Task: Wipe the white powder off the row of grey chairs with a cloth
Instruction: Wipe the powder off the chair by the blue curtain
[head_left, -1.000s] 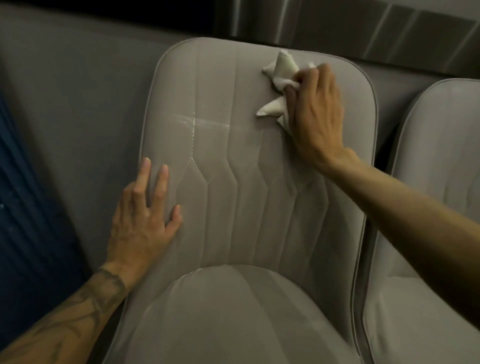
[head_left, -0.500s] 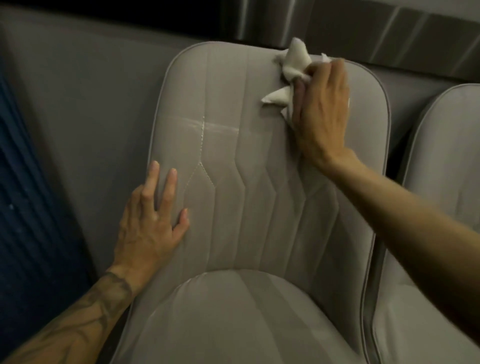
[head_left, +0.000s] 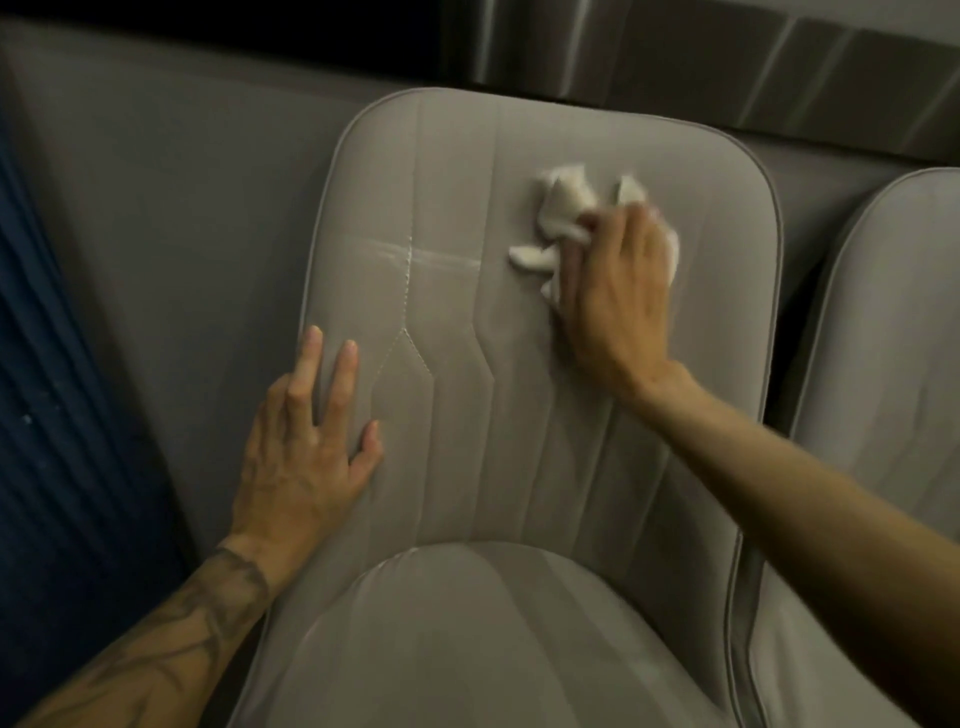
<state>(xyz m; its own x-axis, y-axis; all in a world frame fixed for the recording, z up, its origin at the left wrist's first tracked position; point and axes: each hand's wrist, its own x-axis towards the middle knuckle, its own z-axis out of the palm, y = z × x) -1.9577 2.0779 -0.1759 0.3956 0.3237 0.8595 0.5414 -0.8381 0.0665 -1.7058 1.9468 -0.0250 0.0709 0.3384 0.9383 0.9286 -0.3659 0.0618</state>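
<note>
Chair: grey and padded with stitched seams, seen from above. Its backrest fills the middle of the view and its seat bulges at the bottom.
Cloth: white and crumpled, pressed against the upper right part of the backrest. Loose corners stick out to the left of and above the right hand. It is blurred.
Right hand: lies palm down on the cloth, with the arm coming in from the lower right.
Right fingers: curled over the cloth, holding it bunched against the backrest. The blur hides finer detail.
Left hand: flat on the left edge of the backrest, low down and well apart from the cloth. The forearm is tattooed.
Left fingers: straight, slightly spread and holding nothing, with the thumb out to the right.
Powder: a thin white streak runs across the left half of the backrest, level with the cloth and above the left hand. It also whitens the seam it crosses.
Second chair: the same grey, just beside the first on the right and cut off by the frame edge.
Wall: plain grey, behind the chairs.
Blue panel: dark and ribbed, at the far left.
Metal strip: shiny, running along the top above the chairs.
</note>
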